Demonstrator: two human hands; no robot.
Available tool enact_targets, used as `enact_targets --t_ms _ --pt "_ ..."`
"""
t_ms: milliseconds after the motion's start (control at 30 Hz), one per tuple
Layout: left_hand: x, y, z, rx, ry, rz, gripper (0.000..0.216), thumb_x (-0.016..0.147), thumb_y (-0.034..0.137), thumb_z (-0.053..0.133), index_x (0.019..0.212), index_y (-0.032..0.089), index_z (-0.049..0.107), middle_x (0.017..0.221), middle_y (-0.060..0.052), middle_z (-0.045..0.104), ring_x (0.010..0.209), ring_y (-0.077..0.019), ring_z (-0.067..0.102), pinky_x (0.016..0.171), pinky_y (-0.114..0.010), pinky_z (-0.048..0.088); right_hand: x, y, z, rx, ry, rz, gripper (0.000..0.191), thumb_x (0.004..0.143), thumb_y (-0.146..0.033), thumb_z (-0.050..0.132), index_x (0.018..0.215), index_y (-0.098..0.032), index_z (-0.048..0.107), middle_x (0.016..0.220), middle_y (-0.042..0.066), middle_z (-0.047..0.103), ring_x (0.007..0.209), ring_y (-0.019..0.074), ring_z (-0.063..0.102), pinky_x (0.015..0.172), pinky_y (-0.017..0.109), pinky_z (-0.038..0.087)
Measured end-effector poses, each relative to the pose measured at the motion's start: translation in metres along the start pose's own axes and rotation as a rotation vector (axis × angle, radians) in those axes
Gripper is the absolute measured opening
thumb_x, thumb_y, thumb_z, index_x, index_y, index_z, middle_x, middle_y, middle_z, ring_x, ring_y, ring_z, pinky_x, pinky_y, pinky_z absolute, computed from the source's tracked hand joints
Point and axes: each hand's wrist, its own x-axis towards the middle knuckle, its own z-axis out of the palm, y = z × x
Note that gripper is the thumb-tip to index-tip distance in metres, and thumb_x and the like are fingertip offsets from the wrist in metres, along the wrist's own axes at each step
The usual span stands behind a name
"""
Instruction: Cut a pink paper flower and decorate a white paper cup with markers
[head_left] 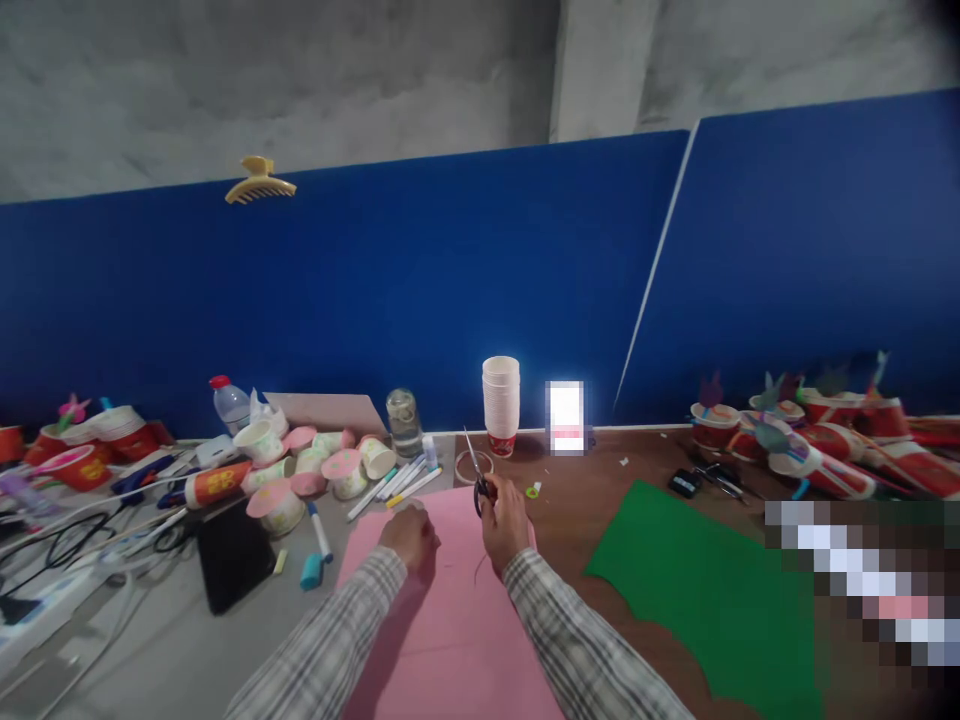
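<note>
A pink paper sheet [450, 610] lies on the table right in front of me. My right hand [504, 520] is closed round the handles of small scissors [475, 472], their blades pointing up and away. My left hand [409, 535] rests on the pink sheet with its fingers curled in; whether they pinch anything is hidden. Both forearms wear plaid sleeves.
A green sheet [712, 600] lies to the right. A stack of paper cups [500, 402], a glass jar [403, 420], markers [397, 482], decorated cups [315, 465] and a water bottle [229, 402] crowd the left. More red cups [817, 440] sit far right. A blue partition [450, 280] stands behind.
</note>
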Motion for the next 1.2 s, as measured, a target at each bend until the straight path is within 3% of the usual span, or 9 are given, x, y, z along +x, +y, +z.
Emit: enact_targets --t_ms 233,333,500,600,767,933,1067,1200 --pt "-0.031 -0.054 -0.035 -0.232 0.230 0.023 0.009 0.067 0.023 0.045 0.072 0.021 0.053 0.076 -0.002 0.063 0.075 -0.0183 0.057 0.070 -0.030 0.046 -0.004 -0.001 0.001 0.024 -0.043 0.008 0.029 0.074 -0.022 0.044 0.102 -0.021 0.053 0.090 0.007 0.062 0.081 0.0242 0.054 0.075 0.036 0.042" --pt "-0.036 -0.062 -0.032 -0.293 0.271 0.030 0.009 0.067 0.024 0.044 0.070 0.022 0.052 0.071 -0.001 0.062 0.071 -0.0182 0.057 0.068 -0.030 0.047 -0.005 -0.004 0.001 0.030 -0.036 0.002 0.028 0.074 -0.022 0.044 0.101 -0.020 0.053 0.088 0.007 0.061 0.079 0.0239 0.054 0.074 0.037 0.043" --pt "-0.027 -0.056 -0.012 -0.383 0.338 0.090 0.017 0.071 0.028 0.039 0.072 0.024 0.055 0.070 -0.001 0.063 0.070 -0.0203 0.057 0.066 -0.033 0.047 -0.003 -0.006 -0.007 0.036 0.018 0.004 0.029 0.077 -0.024 0.041 0.102 -0.019 0.052 0.086 0.007 0.059 0.079 0.0228 0.053 0.074 0.037 0.044" --pt "-0.029 -0.051 0.001 -0.335 0.293 0.206 0.020 0.073 0.032 0.040 0.074 0.026 0.059 0.077 -0.002 0.065 0.077 -0.0219 0.056 0.071 -0.034 0.047 0.000 -0.004 -0.009 0.080 0.117 0.044 0.029 0.078 -0.026 0.039 0.103 -0.018 0.052 0.086 0.007 0.057 0.078 0.0221 0.054 0.073 0.037 0.045" --pt "-0.037 -0.051 0.015 -0.099 0.173 0.467 0.034 0.069 0.044 0.051 0.100 0.031 0.058 0.113 -0.004 0.058 0.106 -0.0283 0.044 0.093 -0.044 0.036 0.001 0.001 -0.009 0.115 0.156 0.058 0.029 0.079 -0.025 0.040 0.106 -0.019 0.051 0.088 0.006 0.056 0.080 0.0219 0.055 0.073 0.037 0.047" --pt "-0.038 -0.057 0.021 0.029 0.134 0.492 0.044 0.068 0.049 0.050 0.110 0.035 0.051 0.121 -0.003 0.053 0.113 -0.0324 0.035 0.097 -0.056 0.022 -0.001 -0.005 -0.012 0.099 0.105 -0.001 0.031 0.079 -0.023 0.041 0.109 -0.021 0.049 0.090 0.006 0.056 0.082 0.0232 0.054 0.075 0.040 0.046" --pt "-0.041 -0.058 0.016 0.037 0.074 0.470 0.053 0.065 0.053 0.052 0.113 0.030 0.048 0.123 -0.007 0.050 0.113 -0.0345 0.034 0.097 -0.057 0.021 -0.003 -0.016 -0.014 0.061 -0.028 -0.075 0.032 0.079 -0.021 0.043 0.110 -0.022 0.050 0.090 0.006 0.058 0.079 0.0232 0.054 0.073 0.037 0.046" --pt "-0.048 -0.051 0.003 0.022 0.013 0.465 0.050 0.063 0.053 0.054 0.106 0.027 0.053 0.118 -0.007 0.051 0.105 -0.0303 0.041 0.091 -0.047 0.033 -0.005 -0.021 -0.012 0.011 -0.234 -0.113 0.034 0.077 -0.018 0.046 0.111 -0.022 0.049 0.092 0.006 0.060 0.080 0.0235 0.055 0.072 0.035 0.045"
